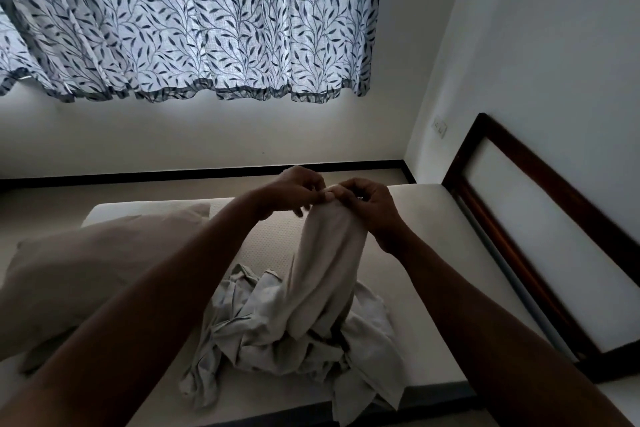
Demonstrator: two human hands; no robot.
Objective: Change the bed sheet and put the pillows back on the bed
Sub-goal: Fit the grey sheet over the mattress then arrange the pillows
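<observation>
Item count for this view. Hands: two, a left hand (294, 192) and a right hand (370, 208), side by side just above the centre of the frame. Forearms: two, rising from the lower edge. Bed sheet (322, 305): one, centre to lower centre. Pillow (86, 270): one, centre left. Mattress (433, 253): one, across the middle. Headboard (540, 239): one, at the right. Curtain (194, 17): one patterned run across the upper left and upper centre; the number of separate panels cannot be determined. Wall plate (440, 126): one, right of centre.
</observation>
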